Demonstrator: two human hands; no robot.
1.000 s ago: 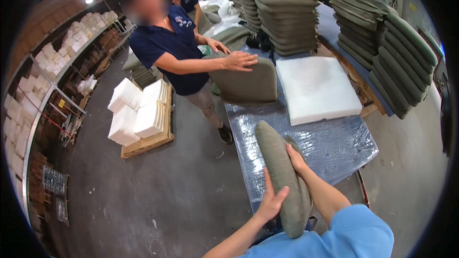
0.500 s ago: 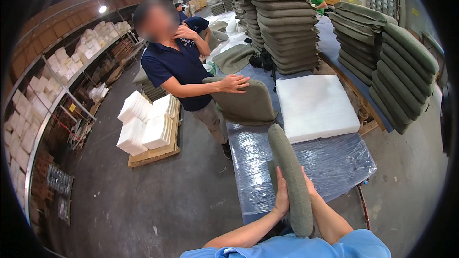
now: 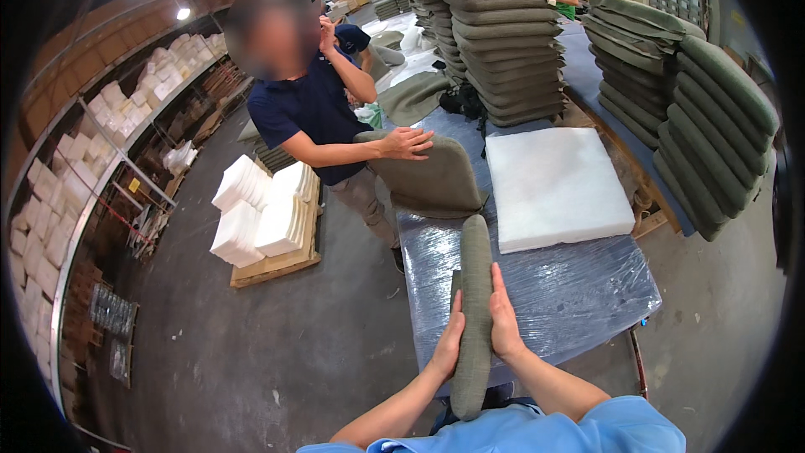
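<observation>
A grey-green fabric cushion (image 3: 475,310) stands on edge in front of my body, at the near end of a wrapped table. My left hand (image 3: 449,342) presses flat against its left side, fingers pointing up and away. Against the opposite side lies my right hand (image 3: 504,319), its fingers straight, so the cushion is held between both palms. A narrow flap of the same cloth sticks out beside my left fingertips. Just beyond, a co-worker in a dark shirt rests one hand (image 3: 408,143) on another grey-green cushion (image 3: 436,176) standing upright on the table.
The table (image 3: 570,285) is covered in clear plastic film. A thick white padding block (image 3: 558,189) lies on it to the right. Tall cushion stacks (image 3: 507,42) rise behind, with more stacks (image 3: 713,134) at the far right. White pads sit on a pallet (image 3: 277,273) to the left.
My hands and the cushion have shifted left, and the cushion has turned more upright and edge-on. My right hand has moved across with it. The co-worker's other hand has risen toward the head.
</observation>
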